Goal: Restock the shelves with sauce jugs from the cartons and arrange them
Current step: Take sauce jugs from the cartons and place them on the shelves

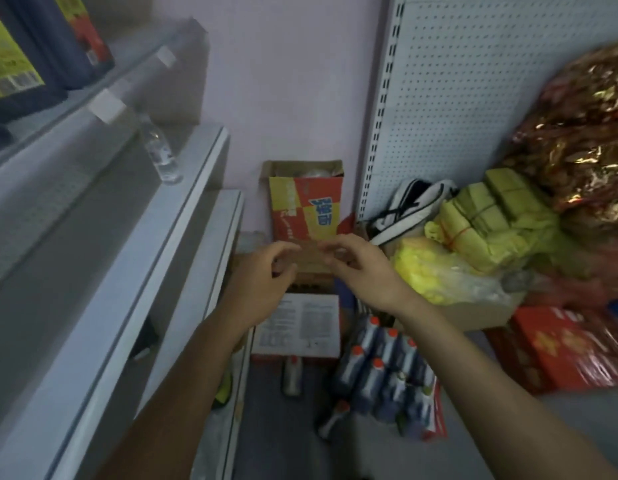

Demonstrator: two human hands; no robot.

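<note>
Left hand (pixel 266 271) and right hand (pixel 356 268): fingers loosely curled, apparently empty, blur prevents certainty | poised above brown carton (pixel 312 268), likely to open it | jugs (pixel 387 372) grouped on floor near carton | dark jugs (pixel 34 46) on upper shelf (pixel 103 84)

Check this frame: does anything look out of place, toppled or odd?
Yes. Two bottles lie on their sides on the floor, one below the white-topped carton, another beside the upright orange-capped jugs. A lone clear water bottle stands on the middle shelf.
</note>
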